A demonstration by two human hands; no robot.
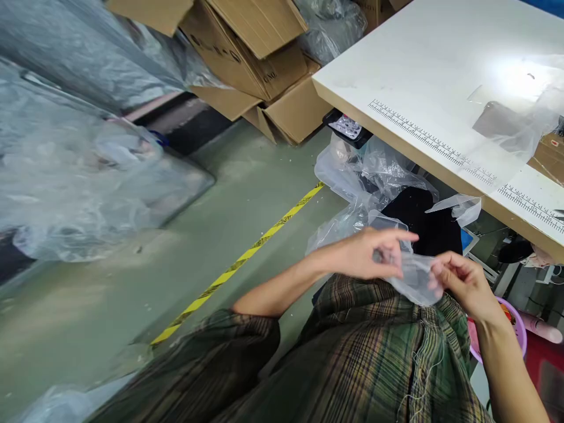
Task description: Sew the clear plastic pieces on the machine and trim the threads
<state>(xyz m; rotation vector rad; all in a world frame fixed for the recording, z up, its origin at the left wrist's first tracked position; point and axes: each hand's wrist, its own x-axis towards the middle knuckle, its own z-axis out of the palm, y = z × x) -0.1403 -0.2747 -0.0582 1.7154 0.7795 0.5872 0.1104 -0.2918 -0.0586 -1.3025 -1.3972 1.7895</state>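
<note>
A small clear plastic bag is held between both hands over a green plaid garment that lies across my lap. My left hand pinches the bag's left side, with its index finger stretched out toward the right. My right hand has its fingers curled on the bag's right edge. Loose white threads hang from the plaid cloth below the bag.
A white worktable with printed rulers along its edge stands at the right, with clear plastic on it. Crumpled plastic bags and dark cloth hang below it. Cardboard boxes lean at the back. A yellow floor stripe crosses the green floor. Large plastic-wrapped bundles fill the left.
</note>
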